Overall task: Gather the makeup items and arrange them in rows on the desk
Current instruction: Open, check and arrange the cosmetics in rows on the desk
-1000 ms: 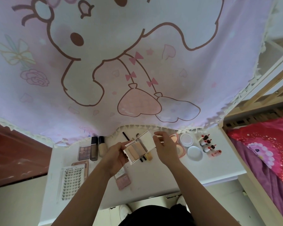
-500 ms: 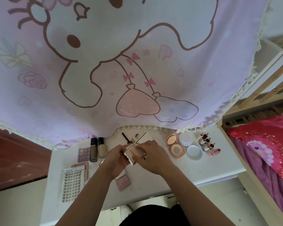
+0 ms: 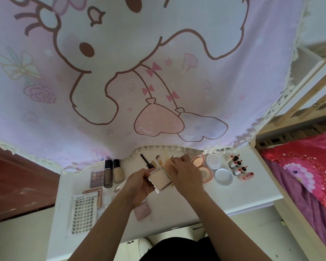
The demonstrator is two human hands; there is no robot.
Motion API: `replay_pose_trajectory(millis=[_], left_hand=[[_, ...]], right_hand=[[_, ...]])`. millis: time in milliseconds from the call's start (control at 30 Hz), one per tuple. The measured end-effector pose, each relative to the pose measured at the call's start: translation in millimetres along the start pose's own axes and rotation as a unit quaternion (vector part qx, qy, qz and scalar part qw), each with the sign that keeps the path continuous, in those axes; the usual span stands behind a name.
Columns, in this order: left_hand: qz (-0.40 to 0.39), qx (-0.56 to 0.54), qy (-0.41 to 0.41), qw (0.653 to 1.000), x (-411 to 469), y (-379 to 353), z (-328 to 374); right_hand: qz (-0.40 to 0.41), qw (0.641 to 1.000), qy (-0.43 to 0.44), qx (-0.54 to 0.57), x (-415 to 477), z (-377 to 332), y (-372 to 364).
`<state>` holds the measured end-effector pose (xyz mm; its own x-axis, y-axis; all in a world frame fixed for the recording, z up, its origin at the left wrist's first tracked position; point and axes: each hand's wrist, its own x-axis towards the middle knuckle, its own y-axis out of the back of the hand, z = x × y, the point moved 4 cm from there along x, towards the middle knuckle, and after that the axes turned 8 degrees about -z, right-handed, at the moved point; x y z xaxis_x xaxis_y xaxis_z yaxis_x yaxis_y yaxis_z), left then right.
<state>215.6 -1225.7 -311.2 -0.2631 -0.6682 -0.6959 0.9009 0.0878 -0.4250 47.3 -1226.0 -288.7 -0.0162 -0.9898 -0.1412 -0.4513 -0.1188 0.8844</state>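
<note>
One head camera looks forward and down, close above the flat white desk [image 3: 233, 200] and pink cartoon curtain [image 3: 177, 53].

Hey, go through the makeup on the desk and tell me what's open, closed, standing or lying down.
Square compact, open, left hand gripping the base, right hand on the lid.
Round pink compact, open, on the desk.
Dark foundation bottle, capped, lying flat.
Light foundation bottle, capped, lying flat.
Small pink case, closed.
Small dark-capped bottles, capped, apparently upright.
</note>
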Motion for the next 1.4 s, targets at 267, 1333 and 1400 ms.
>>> replay_pose_trajectory(millis=[267, 1333, 1400], left_hand=[[-0.015, 0.004, -0.01, 1.0, 3.4, 0.3, -1.9], [0.027, 0.197, 0.134, 0.971, 105.9, -88.1, -157.5], [0.054, 0.192, 0.125, 0.972, 110.0, -84.3, -156.8]], right_hand=[[0.058, 0.994, -0.045, 0.077, -1.0, 27.1, -16.8], [-0.16, 0.824, -0.315, 0.443, -71.6, 201.8, -62.4], [-0.165, 0.827, -0.304, 0.442, -62.5, 199.5, -61.6]])
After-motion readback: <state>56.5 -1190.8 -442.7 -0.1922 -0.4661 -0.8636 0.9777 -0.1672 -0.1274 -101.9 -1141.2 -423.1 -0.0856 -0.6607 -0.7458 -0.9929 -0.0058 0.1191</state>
